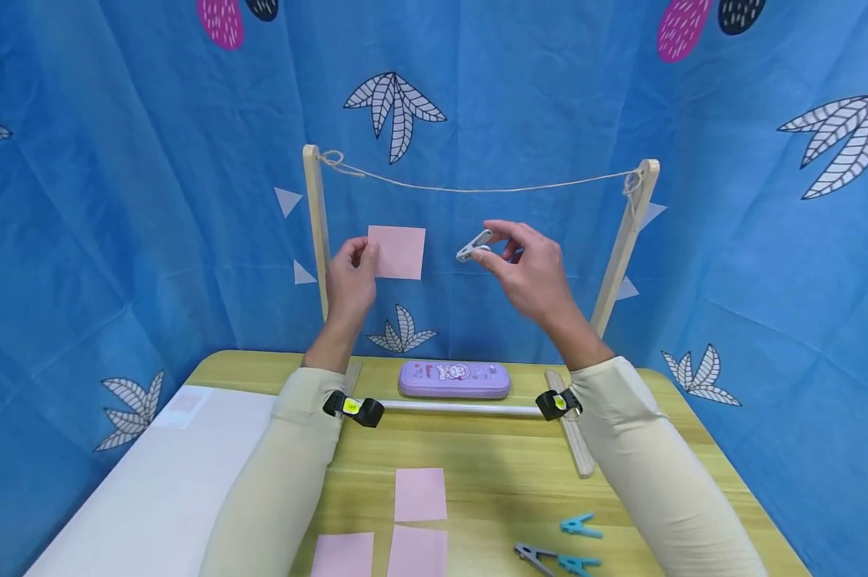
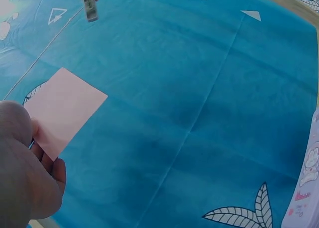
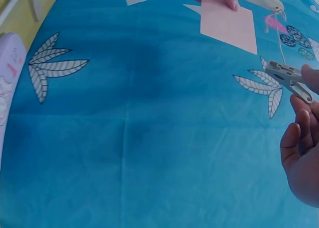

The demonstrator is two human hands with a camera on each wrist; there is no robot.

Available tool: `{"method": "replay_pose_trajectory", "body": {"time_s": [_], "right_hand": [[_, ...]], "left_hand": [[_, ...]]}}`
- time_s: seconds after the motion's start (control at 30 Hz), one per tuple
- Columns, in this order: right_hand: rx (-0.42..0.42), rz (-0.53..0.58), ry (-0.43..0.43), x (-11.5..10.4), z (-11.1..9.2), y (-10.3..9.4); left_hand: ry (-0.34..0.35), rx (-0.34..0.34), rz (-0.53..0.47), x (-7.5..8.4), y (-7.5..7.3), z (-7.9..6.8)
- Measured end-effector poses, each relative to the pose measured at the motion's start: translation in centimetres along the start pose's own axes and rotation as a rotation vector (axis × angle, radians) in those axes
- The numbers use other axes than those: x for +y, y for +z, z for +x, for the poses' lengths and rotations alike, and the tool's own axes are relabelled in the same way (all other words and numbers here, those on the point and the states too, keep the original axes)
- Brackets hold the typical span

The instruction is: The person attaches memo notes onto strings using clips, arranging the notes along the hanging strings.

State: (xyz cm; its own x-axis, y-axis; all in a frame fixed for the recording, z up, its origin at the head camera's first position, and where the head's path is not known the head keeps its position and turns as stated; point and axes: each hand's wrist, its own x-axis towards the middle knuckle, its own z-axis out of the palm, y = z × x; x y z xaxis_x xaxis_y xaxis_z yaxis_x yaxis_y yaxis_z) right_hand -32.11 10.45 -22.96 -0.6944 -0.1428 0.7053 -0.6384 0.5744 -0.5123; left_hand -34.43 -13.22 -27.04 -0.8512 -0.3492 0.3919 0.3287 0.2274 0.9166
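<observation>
A square pink paper [image 1: 399, 252] is pinched at its left edge between the thumb and fingers of my left hand [image 1: 352, 280]. To the right of it, my right hand [image 1: 530, 268] holds a pale grey clothespin [image 1: 474, 245] by its handles, pointing left toward the paper. Paper and clothespin are apart, both seen below the sagging string [image 1: 470, 190]. In the left wrist view the pink paper [image 2: 65, 113] stands tilted in the fingers. The right wrist view shows the clothespin [image 3: 289, 80] between thumb and fingers.
Two wooden posts [image 1: 316, 224] [image 1: 624, 244] carry the string. On the table lie a purple pencil case [image 1: 454, 379], a silvery crossbar [image 1: 455, 408], several pink papers [image 1: 420, 494], blue clothespins [image 1: 580, 526] and a grey clothespin [image 1: 533, 556]. A white board [image 1: 167, 481] lies at left.
</observation>
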Motion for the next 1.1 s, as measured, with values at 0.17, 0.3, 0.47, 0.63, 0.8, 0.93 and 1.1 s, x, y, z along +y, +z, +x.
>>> {"method": "replay_pose_trajectory", "body": {"time_s": [0.17, 0.3, 0.47, 0.63, 0.8, 0.93, 1.1], "right_hand": [[-0.001, 0.01, 0.004, -1.4, 2.0, 0.2], [-0.023, -0.001, -0.016, -2.7, 3.4, 0.3], [-0.051, -0.047, -0.024, -4.2, 5.0, 0.6], [-0.061, -0.084, -0.019, -5.1, 6.4, 0.9], [-0.041, -0.103, -0.009, -5.8, 7.7, 1.0], [-0.037, -0.117, 0.017, -6.3, 8.7, 1.0], [-0.043, -0.139, 0.034, -6.8, 9.5, 1.4]], "left_hand": [[0.01, 0.011, -0.012, 0.4, 0.2, 0.5], [0.026, 0.017, -0.015, 0.6, 0.2, 0.7], [0.051, 0.03, -0.029, 0.9, 0.0, 1.1], [0.064, 0.044, -0.043, 1.4, 0.2, 1.4], [0.053, 0.046, -0.043, 1.6, 0.8, 1.7], [0.028, 0.043, -0.07, 1.8, 0.8, 1.9], [0.022, 0.037, -0.09, 1.9, 0.5, 2.4]]}}
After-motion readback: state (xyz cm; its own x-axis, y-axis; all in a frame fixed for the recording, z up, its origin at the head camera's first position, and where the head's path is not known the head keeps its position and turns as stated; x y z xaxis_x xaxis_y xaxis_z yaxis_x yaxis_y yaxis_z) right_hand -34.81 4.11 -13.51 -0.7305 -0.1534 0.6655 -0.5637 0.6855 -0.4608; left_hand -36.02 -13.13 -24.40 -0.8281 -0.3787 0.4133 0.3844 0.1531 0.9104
